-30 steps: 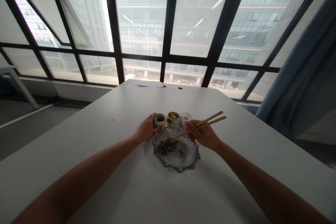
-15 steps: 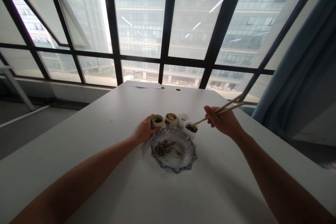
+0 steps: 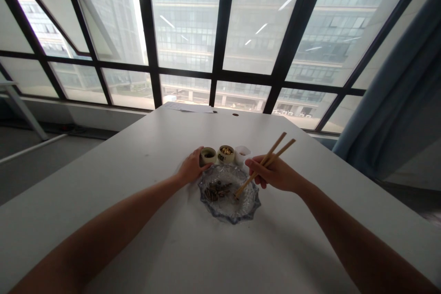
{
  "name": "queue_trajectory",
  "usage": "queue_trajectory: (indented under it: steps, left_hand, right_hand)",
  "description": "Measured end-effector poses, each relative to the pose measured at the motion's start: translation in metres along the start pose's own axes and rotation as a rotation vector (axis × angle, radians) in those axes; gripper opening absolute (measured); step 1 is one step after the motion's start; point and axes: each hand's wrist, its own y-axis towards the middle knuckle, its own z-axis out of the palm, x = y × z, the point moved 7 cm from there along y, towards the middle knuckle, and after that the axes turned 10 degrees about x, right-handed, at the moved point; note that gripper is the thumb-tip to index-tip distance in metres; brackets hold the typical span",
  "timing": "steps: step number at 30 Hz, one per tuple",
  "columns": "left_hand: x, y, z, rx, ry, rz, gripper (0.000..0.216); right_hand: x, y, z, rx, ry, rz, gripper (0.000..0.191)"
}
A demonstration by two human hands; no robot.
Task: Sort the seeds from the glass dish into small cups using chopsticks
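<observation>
My right hand (image 3: 275,173) grips a pair of wooden chopsticks (image 3: 265,161), their tips down inside a scalloped glass dish (image 3: 241,209) on the white table (image 3: 138,156). A small heap of dark bits (image 3: 215,190) lies in the dish's left half. My left hand (image 3: 190,169) is curled against a small cup with dark contents (image 3: 208,155). Beside that cup stands a second small cup of pale nuts (image 3: 226,153), then a small white cup (image 3: 242,152). A further cup behind my right hand is hidden.
Papers (image 3: 188,108) lie at the table's far edge, near a small round hole (image 3: 235,114). Behind the table rise black-framed windows (image 3: 220,32). A blue curtain (image 3: 396,101) hangs at the right. A pale table leg (image 3: 20,110) stands at the far left.
My right hand swung the chopsticks from the dish out to a small cup of brown bits at the right, then back, tips now down in the dish. The left hand stayed on its cup.
</observation>
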Motion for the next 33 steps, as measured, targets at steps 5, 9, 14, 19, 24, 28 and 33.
queue_trajectory:
  steps: [5, 9, 14, 19, 24, 28, 33]
  left_hand:
    - [0.000, 0.000, 0.001, 0.016, 0.022, -0.017, 0.072]
    - [0.000, 0.000, 0.001, 0.009, 0.019, -0.010, 0.071]
    - [0.001, 0.000, 0.002, 0.005, 0.009, -0.013, 0.072]
    - [0.003, 0.000, 0.001, -0.024, -0.007, -0.004, 0.069]
    - [0.004, 0.000, 0.003, -0.013, 0.006, 0.008, 0.071]
    - [0.003, 0.000, 0.001, -0.012, 0.011, 0.009, 0.071]
    - [0.001, 0.000, 0.000, -0.022, 0.008, 0.013, 0.070]
  right_hand:
    - [0.001, 0.000, 0.008, 0.015, -0.044, 0.015, 0.060]
    - [-0.003, 0.001, 0.003, -0.031, 0.023, 0.043, 0.061]
    - [-0.026, 0.008, -0.030, -0.343, 0.392, 0.028, 0.062]
    - [-0.033, 0.000, -0.057, -0.571, 0.397, -0.034, 0.061]
    - [-0.011, -0.027, -0.076, -0.735, -0.070, -0.107, 0.063]
    - [-0.009, -0.023, -0.075, -0.605, -0.240, -0.069, 0.069]
    - [-0.006, -0.022, -0.071, -0.662, -0.145, -0.125, 0.065]
